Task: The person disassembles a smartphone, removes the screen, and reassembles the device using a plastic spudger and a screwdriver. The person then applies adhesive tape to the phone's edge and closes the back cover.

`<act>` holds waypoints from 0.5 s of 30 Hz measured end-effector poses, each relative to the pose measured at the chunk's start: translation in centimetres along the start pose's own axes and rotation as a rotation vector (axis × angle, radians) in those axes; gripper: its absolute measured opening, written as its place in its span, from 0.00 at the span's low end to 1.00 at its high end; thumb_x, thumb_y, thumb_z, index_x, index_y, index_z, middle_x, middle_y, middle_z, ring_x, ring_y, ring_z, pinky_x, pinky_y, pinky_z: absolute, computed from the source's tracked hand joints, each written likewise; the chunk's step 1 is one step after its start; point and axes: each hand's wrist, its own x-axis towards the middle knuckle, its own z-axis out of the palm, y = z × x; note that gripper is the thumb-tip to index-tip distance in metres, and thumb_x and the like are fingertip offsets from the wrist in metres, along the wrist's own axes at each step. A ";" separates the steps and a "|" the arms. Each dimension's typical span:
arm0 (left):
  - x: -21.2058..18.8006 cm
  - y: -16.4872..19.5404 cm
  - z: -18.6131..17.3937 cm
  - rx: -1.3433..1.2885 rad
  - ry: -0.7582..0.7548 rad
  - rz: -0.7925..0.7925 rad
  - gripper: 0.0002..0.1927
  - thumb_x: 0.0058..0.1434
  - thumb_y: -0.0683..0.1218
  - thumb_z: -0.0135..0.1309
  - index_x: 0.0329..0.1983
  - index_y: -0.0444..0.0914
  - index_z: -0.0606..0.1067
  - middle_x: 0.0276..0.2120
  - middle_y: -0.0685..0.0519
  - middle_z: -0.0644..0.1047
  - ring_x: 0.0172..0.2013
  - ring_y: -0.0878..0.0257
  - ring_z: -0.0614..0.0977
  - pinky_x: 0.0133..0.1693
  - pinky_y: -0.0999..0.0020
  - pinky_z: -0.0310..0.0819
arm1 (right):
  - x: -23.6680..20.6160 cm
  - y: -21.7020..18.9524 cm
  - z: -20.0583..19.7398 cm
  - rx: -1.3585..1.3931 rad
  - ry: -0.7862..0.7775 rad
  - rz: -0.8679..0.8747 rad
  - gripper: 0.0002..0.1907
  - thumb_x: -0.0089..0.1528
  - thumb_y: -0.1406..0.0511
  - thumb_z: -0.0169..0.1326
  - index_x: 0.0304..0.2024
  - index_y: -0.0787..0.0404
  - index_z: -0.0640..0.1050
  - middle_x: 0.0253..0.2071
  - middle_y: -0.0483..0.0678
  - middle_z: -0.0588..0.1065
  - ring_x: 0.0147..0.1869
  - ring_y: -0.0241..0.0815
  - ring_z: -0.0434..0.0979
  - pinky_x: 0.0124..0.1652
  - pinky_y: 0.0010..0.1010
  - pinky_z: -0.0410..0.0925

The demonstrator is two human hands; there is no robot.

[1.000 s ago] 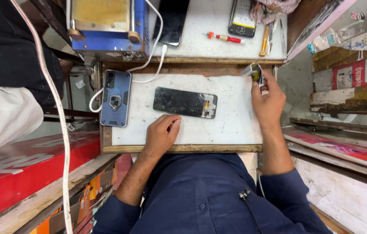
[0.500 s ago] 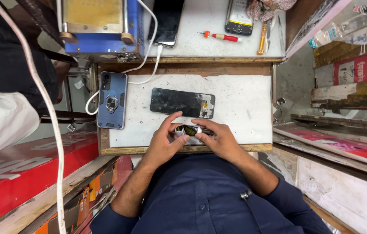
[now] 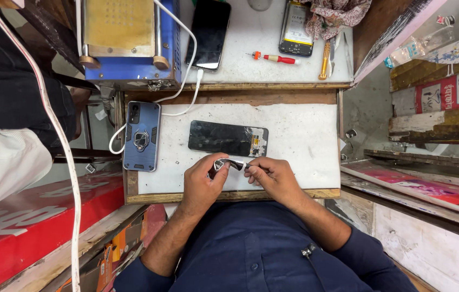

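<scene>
Head view: fingers (image 3: 220, 168) of both hands pinch a small shiny metal-looking piece (image 3: 228, 163) at lower centre, left hand (image 3: 202, 184) and right hand (image 3: 274, 177) closed on its ends. Likely light, stiff, slippery; best held by the edges. Beyond lies a dark phone panel (image 3: 228, 138) on the desk (image 3: 305, 135).

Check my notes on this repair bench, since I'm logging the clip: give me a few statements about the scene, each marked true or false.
1. Both hands, the left hand and the right hand, meet on a small dark part. True.
2. The dark phone panel lies on the white work board, beyond the hands. True.
3. The blue-cased phone lies to the right of the panel. False: it lies to the left.
4. The red-handled screwdriver is in the right hand. False: it lies on the far shelf.
</scene>
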 end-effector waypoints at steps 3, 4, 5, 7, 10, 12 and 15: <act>0.3 -0.5 0.1 0.028 0.012 0.035 0.10 0.63 0.42 0.61 0.46 0.35 0.78 0.31 0.49 0.81 0.24 0.64 0.78 0.27 0.69 0.73 | 0.2 -0.3 0.5 -0.026 0.074 -0.031 0.09 0.64 0.65 0.59 0.42 0.66 0.82 0.33 0.46 0.82 0.36 0.32 0.83 0.36 0.24 0.75; 0.4 -0.7 0.2 0.029 0.026 0.061 0.09 0.65 0.43 0.59 0.46 0.34 0.77 0.31 0.49 0.80 0.26 0.64 0.79 0.28 0.70 0.73 | 0.2 -0.4 0.7 -0.062 0.112 -0.056 0.10 0.63 0.66 0.61 0.43 0.66 0.82 0.33 0.47 0.83 0.37 0.33 0.83 0.37 0.24 0.75; 0.4 -1.0 0.1 0.032 0.041 0.084 0.08 0.68 0.43 0.57 0.46 0.34 0.76 0.31 0.50 0.79 0.27 0.65 0.79 0.29 0.70 0.73 | 0.1 -0.6 0.8 -0.126 0.158 -0.135 0.10 0.62 0.66 0.62 0.43 0.66 0.82 0.35 0.47 0.83 0.37 0.34 0.83 0.37 0.24 0.76; 0.9 -1.8 -0.1 -0.002 0.084 -0.077 0.09 0.71 0.46 0.52 0.46 0.34 0.75 0.27 0.52 0.78 0.25 0.67 0.78 0.28 0.72 0.73 | -0.2 -0.8 1.1 -0.251 0.255 -0.288 0.09 0.61 0.67 0.64 0.42 0.65 0.83 0.38 0.48 0.83 0.38 0.35 0.84 0.37 0.24 0.76; 1.5 -2.4 -1.7 -0.080 0.125 -0.192 0.11 0.74 0.46 0.47 0.46 0.33 0.73 0.23 0.54 0.76 0.24 0.68 0.77 0.27 0.72 0.72 | -0.1 -1.0 -0.4 -0.124 0.264 -0.315 0.04 0.65 0.69 0.58 0.39 0.65 0.79 0.41 0.52 0.81 0.41 0.38 0.83 0.39 0.26 0.77; 1.6 -2.4 -2.6 -0.144 0.112 -0.180 0.11 0.74 0.46 0.45 0.46 0.33 0.73 0.26 0.55 0.77 0.25 0.69 0.77 0.29 0.72 0.73 | 0.5 -1.0 -1.9 0.184 0.237 -0.241 0.05 0.65 0.71 0.50 0.33 0.61 0.74 0.46 0.52 0.79 0.44 0.40 0.84 0.38 0.27 0.79; 1.7 -2.1 -3.5 -0.203 0.056 -0.111 0.11 0.72 0.44 0.44 0.47 0.33 0.75 0.30 0.56 0.79 0.28 0.71 0.79 0.32 0.74 0.75 | 1.4 -1.0 -3.4 0.582 0.241 -0.145 0.11 0.66 0.75 0.46 0.28 0.60 0.69 0.44 0.55 0.78 0.42 0.43 0.83 0.36 0.28 0.76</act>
